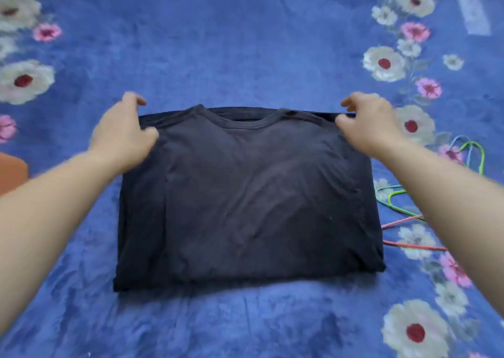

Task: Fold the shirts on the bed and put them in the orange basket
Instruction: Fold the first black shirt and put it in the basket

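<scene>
The left hand's (124, 134) fingers (149, 134) pinch the folded navy T-shirt (245, 199) at its 10 o'clock shoulder corner. The right hand's (368, 124) fingers (344, 123) pinch the 2 o'clock corner. The shirt lies flat, collar away, mid-bed on the blue floral bedsheet (245, 43). Coloured wire hangers (409, 245) lie at 3 o'clock and the orange basket (12, 172) is at 9 o'clock.

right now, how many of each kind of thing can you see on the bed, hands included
dark shirt: 1
hands: 2, left hand and right hand, each pinching a shoulder of the shirt
wire hangers: at least 3 by colour (blue, green, red), partly hidden by the right arm
orange basket: 1, only a corner in view
total: at least 7
</scene>
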`<state>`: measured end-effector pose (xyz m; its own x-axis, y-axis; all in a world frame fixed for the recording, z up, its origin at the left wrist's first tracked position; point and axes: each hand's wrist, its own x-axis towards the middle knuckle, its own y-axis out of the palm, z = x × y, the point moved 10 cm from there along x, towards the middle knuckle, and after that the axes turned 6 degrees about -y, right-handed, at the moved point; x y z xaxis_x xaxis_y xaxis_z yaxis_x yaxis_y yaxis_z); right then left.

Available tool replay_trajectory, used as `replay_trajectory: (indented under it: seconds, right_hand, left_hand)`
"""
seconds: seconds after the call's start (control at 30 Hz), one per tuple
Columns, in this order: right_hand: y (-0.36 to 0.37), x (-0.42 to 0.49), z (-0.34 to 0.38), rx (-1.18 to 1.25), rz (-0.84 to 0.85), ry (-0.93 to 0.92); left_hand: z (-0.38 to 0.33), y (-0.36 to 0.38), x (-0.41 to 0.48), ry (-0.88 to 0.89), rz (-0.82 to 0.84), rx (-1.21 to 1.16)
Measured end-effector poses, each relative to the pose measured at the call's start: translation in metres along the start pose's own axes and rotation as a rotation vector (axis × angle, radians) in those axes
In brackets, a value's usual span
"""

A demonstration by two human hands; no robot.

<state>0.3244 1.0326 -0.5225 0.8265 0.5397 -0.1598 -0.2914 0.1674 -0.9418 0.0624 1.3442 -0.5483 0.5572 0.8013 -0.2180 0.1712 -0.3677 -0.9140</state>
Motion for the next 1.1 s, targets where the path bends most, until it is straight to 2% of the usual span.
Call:
replay_trajectory:
  seconds: [0.1, 0.2, 0.3, 0.37, 0.5, 0.63, 0.73, 0.87, 1.0, 1.1]
  right_hand:
    - [0.044, -0.032, -0.028, -0.069, 0.102, 0.073]
    - [0.062, -0.067, -0.061, 0.045, 0.038, 0.257]
    - [0.083, -0.087, -0.082, 0.114, 0.046, 0.408]
    - [0.091, -0.087, -0.083, 0.134, 0.076, 0.393]
    - [0.077, -0.086, -0.098, 0.124, 0.004, 0.406]
    - [0.073, -0.111, -0.099, 0.172, -0.013, 0.326]
    - [0.072, -0.154, -0.107, 0.233, -0.030, 0.367]
    - [0.092, -0.201, -0.116, 0.379, 0.106, 0.435]
    - [0.096, -0.209, -0.125, 0.501, 0.210, 0.407]
    - [0.082, -0.209, -0.144, 0.438, 0.226, 0.420]
  left_hand:
    - [0.044, 0.041, -0.034, -0.165, 0.050, -0.023]
    - [0.084, 0.062, -0.072, -0.424, 0.027, -0.167]
    - [0.099, 0.074, -0.094, -0.563, 0.003, -0.207]
    - [0.099, 0.069, -0.091, -0.547, -0.050, -0.199]
    - [0.114, 0.055, -0.081, -0.571, -0.160, -0.288]
    - [0.119, 0.064, -0.105, -0.617, -0.110, -0.402]
    - [0.123, 0.063, -0.151, -0.648, -0.117, -0.426]
    - [0.148, 0.078, -0.212, -0.725, -0.067, -0.446]
    - [0.161, 0.078, -0.217, -0.599, -0.026, -0.453]
    - [0.170, 0.065, -0.207, -0.517, 0.002, -0.402]
